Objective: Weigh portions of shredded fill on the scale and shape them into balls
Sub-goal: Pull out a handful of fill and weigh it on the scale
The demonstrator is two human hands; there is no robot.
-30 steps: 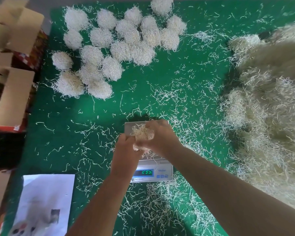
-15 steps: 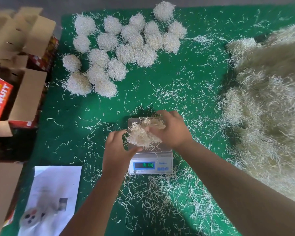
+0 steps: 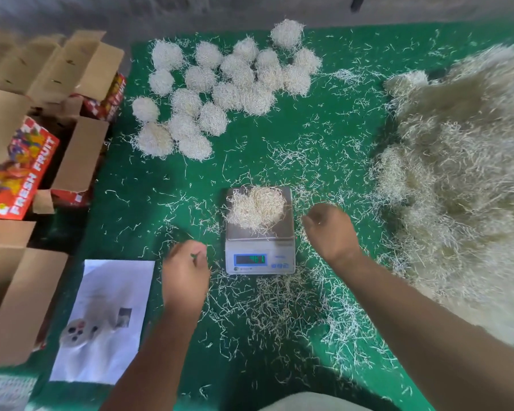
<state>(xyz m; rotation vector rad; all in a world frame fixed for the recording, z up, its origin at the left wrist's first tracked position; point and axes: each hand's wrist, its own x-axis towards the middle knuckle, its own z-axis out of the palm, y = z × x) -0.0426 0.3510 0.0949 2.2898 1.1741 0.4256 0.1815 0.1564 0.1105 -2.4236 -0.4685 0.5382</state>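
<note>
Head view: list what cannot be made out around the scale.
- Scale display: digits too blurred to read.
- Left hand, right hand: fingers curl under, so anything pinched is hidden.
- Loose fill pile: cut off by the right edge.
- Printed sheet: picture too blurred to identify.

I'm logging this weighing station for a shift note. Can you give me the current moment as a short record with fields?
surface: green mat strewn with loose shreds
scale: at centre, display lit, digits too blurred to read
on scale: loose portion, not yet shaped
left hand: beside the scale, fingers loosely curled, holding nothing
right hand: beside the scale, off the portion; a grip cannot be told
balls: a cluster at far left
bulk pile: on the right
other: boxes and a printed sheet at left
</note>
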